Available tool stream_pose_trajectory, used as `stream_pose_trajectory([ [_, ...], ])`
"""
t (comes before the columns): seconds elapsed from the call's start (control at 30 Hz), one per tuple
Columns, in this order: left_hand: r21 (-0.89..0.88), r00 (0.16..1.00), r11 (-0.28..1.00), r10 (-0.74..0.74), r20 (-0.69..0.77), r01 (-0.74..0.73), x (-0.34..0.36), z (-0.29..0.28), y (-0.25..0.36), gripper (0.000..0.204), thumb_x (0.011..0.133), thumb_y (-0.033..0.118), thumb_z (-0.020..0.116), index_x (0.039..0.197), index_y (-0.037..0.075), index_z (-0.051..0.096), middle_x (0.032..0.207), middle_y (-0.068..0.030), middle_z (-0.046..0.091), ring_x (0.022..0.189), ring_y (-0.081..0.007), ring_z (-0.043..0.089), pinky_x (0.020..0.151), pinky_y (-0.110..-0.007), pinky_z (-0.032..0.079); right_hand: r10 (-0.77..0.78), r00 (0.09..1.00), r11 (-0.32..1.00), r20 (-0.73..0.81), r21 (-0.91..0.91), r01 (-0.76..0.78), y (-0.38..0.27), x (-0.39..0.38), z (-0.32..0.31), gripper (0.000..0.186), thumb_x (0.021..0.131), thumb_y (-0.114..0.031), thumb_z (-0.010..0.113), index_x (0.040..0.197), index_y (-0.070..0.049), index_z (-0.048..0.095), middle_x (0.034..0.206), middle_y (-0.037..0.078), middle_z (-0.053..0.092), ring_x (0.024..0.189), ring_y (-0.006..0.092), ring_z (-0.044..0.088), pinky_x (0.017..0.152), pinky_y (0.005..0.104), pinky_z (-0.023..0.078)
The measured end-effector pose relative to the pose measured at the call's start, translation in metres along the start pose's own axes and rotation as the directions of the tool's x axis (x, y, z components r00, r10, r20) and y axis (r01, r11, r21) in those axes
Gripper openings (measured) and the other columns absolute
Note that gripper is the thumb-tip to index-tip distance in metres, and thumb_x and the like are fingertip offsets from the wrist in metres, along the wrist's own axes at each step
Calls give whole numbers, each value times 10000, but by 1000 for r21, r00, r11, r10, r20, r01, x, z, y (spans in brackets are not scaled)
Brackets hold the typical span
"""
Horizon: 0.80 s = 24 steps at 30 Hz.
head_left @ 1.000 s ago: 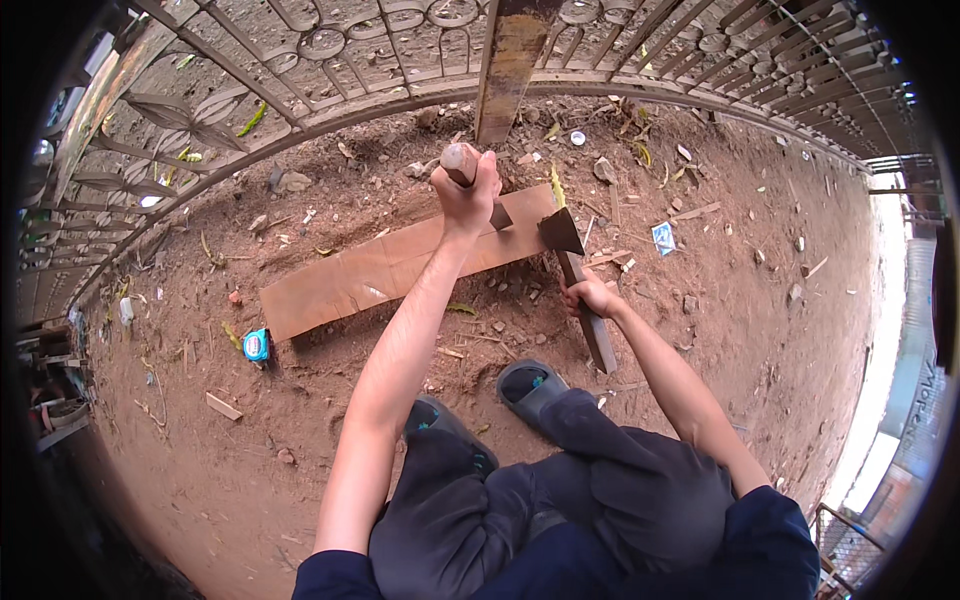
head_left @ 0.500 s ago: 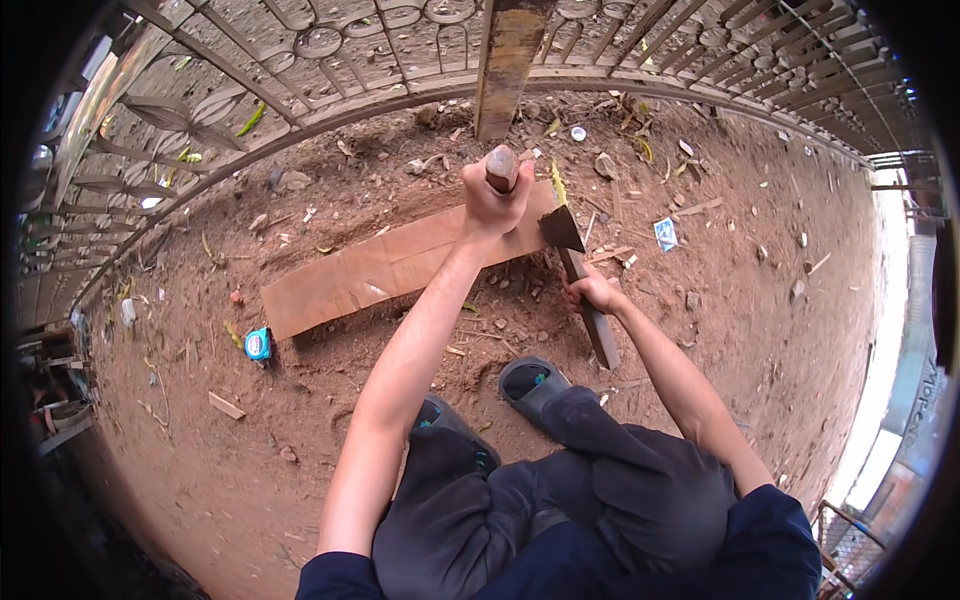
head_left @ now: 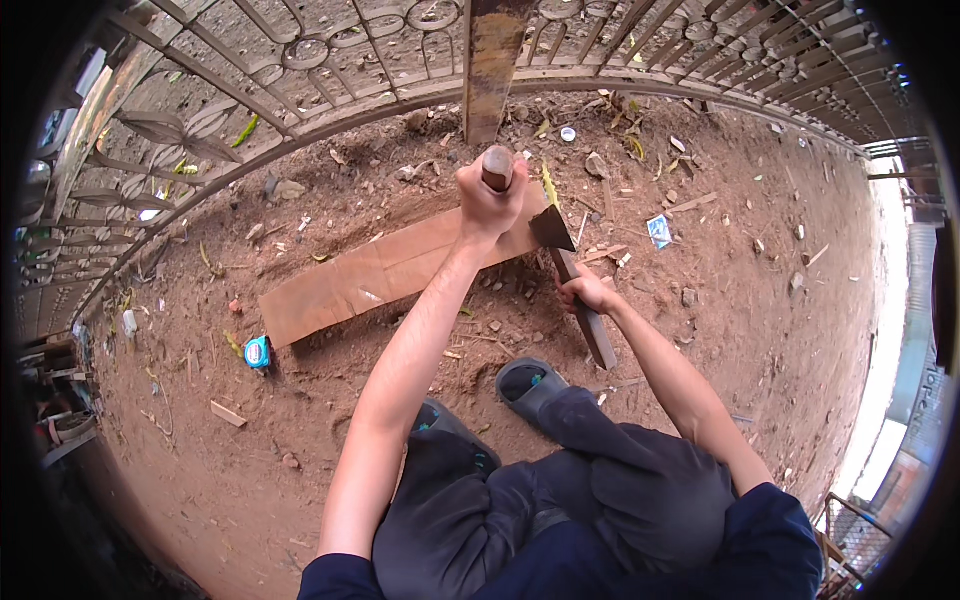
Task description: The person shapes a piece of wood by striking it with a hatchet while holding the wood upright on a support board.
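- Head view: the left hand (head_left: 490,208) is closed around a round-ended handle (head_left: 497,165) held upright over the board; its lower end is hidden.
- The right hand (head_left: 585,292) grips a hatchet-like tool (head_left: 567,264), its dark, flared head at the board's right end; a slip or wide swing could catch the left hand close by.
- The flat, reddish-brown board (head_left: 340,285), lightly creased, lies on loose, stony soil (head_left: 720,330) and might rock if struck off-centre.
- Farther out, a rounded blue tape measure (head_left: 257,352) sits beside its left end.
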State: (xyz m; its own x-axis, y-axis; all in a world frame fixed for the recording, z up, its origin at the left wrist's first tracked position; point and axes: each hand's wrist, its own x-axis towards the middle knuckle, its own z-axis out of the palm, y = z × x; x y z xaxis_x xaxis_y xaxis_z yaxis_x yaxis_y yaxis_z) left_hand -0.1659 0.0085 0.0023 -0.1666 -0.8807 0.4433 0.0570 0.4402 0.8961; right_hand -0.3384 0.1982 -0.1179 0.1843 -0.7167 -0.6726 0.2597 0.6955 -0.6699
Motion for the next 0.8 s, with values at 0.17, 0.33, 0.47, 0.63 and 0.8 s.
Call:
stream_pose_trajectory([
  [0.17, 10, 998, 999, 53, -27, -53, 0, 5, 7, 292, 837, 82, 660, 612, 43, 477, 507, 19, 459, 471, -67, 457, 437, -274, 340, 41, 999, 998, -1, 41, -41, -4, -3, 4, 161, 683, 24, 532, 787, -56, 439, 608, 46, 408, 460, 165, 404, 442, 322, 360],
  [0.33, 2, 998, 998, 57, -22, -57, -2, 5, 12, 314, 842, 99, 663, 607, 43, 462, 497, 3, 459, 456, -74, 436, 432, -288, 325, 16, 1000, 999, 15, 30, -17, -17, -10, 11, 171, 659, 30, 526, 788, -45, 441, 613, 48, 408, 443, 164, 392, 435, 314, 355],
  [0.47, -30, 999, 999, 32, -10, -32, -3, 12, 21, 329, 845, 109, 662, 612, 45, 440, 485, -8, 450, 442, -81, 430, 423, -298, 328, 32, 999, 999, -3, 42, -32, -68, -52, 26, 179, 628, 20, 518, 777, -35, 436, 601, 49, 402, 452, 156, 392, 431, 313, 347],
  [0.63, 1, 1000, 1000, -7, 4, 7, -1, 4, 17, 311, 836, 110, 667, 621, 49, 451, 491, -11, 439, 435, -103, 424, 419, -306, 345, -106, 990, 993, -98, -71, 99, -181, -120, 74, 167, 636, -33, 547, 775, -19, 454, 606, 49, 416, 460, 163, 433, 446, 316, 367],
  [0.8, 60, 998, 998, -1, 64, -3, -3, -13, 6, 137, 816, 125, 651, 737, 20, 613, 585, -57, 614, 509, -134, 611, 456, -282, 489, -306, 939, 947, -155, -147, 284, -298, -195, 133, 264, 566, -38, 546, 819, -9, 475, 630, 51, 426, 426, 131, 398, 377, 290, 342],
])
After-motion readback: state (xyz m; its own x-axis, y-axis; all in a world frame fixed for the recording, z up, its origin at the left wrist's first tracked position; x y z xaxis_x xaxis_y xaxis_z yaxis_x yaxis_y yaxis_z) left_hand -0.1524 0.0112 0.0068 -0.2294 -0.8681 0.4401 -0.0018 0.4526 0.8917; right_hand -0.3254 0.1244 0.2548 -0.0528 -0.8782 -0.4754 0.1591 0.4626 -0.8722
